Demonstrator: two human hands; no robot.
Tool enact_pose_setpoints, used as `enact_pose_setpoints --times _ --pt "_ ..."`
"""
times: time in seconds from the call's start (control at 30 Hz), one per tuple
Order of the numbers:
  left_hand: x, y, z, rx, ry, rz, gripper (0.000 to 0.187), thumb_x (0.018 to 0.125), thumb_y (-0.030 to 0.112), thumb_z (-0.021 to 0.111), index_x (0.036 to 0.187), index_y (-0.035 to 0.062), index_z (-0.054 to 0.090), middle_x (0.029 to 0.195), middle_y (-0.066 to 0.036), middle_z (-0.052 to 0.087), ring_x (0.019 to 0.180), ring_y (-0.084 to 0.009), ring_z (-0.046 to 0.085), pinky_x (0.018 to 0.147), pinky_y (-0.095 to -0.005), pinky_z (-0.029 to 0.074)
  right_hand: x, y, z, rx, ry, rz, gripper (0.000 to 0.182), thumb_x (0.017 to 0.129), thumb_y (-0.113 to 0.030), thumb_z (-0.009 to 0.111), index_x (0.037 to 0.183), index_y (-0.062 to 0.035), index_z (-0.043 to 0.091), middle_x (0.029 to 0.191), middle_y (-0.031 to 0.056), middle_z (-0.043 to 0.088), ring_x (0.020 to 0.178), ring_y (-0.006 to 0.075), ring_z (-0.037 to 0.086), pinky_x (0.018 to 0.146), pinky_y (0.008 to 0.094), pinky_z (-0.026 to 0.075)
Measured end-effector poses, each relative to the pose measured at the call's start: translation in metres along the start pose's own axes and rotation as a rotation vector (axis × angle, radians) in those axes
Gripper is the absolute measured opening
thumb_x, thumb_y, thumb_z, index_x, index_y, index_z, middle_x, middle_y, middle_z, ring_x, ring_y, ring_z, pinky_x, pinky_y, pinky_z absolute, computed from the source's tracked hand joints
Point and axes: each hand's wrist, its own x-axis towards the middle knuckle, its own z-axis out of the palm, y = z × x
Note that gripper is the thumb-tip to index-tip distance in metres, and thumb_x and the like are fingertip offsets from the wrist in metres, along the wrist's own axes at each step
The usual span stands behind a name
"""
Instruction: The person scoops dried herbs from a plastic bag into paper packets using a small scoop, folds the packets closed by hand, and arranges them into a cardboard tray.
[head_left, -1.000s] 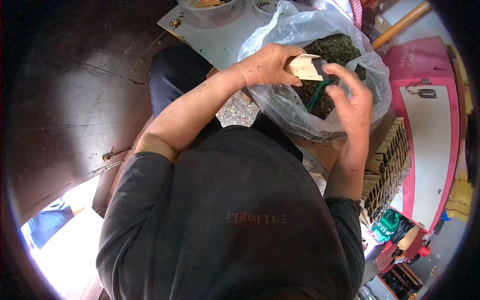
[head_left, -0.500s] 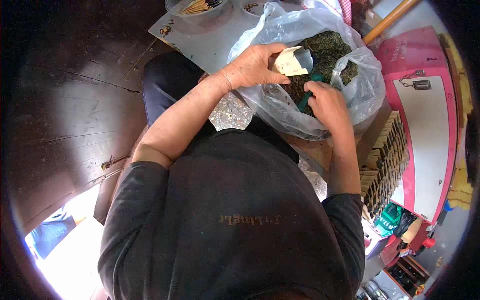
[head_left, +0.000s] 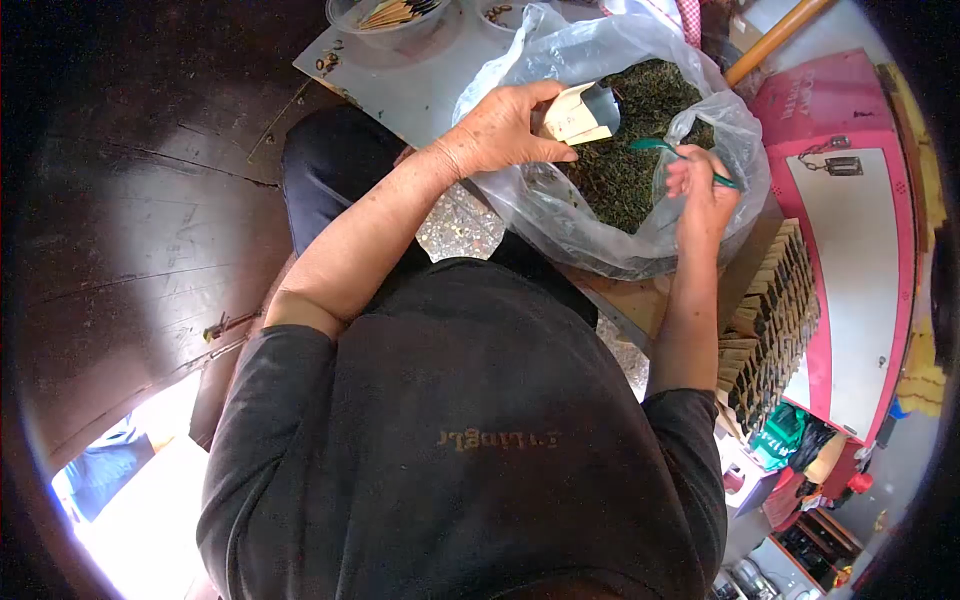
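Observation:
My left hand (head_left: 513,128) is closed around a small cream paper box (head_left: 572,117), its open flaps facing right over a clear plastic bag (head_left: 497,85). Dark green dried leaves, like loose tea (head_left: 640,103), fill the bag. In my right hand (head_left: 705,187) is a green spoon (head_left: 652,144), gripped by its handle. The spoon's bowl hangs above the leaves, to the right of the box and apart from it. Whether the spoon carries any leaves I cannot make out.
A clear tub of thin sticks (head_left: 400,14) and a second clear container (head_left: 503,15) stand at the back of the grey table (head_left: 345,70). Rows of stacked small packets (head_left: 768,325) are at the right, beside a pink-and-white cabinet (head_left: 850,240).
My right hand has moved right and lifted the spoon off the leaves beside the box. The box in my left hand has tilted and shifted slightly left.

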Motion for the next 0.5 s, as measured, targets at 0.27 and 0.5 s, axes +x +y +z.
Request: enact_pose_setpoints --times 0.27,0.5 --pt "0.001 0.0 -0.001 0.066 0.007 0.015 0.053 0.07 0.013 0.083 0.116 0.005 0.057 0.1 -0.004 0.065 0.094 -0.0112 0.06 0.086 -0.0285 0.051 -0.001 0.004 -0.008 0.134 0.005 0.066 0.019 0.088 -0.018 0.06 0.088 -0.0011 0.067 0.065 0.0051 0.061 0.049 0.0086 0.05 0.044 0.0216 0.038" --pt "0.002 0.0 0.0 0.047 -0.008 0.013 0.058 0.07 0.015 0.083 0.12 0.0056 0.055 0.103 -0.005 0.064 0.097 -0.0129 0.061 0.088 -0.0294 0.052 0.009 0.021 -0.005 -0.64 0.091 -0.449 0.018 0.086 -0.019 0.062 0.081 -0.0022 0.067 0.06 0.0039 0.059 0.05 0.0069 0.05 0.045 0.0212 0.037"
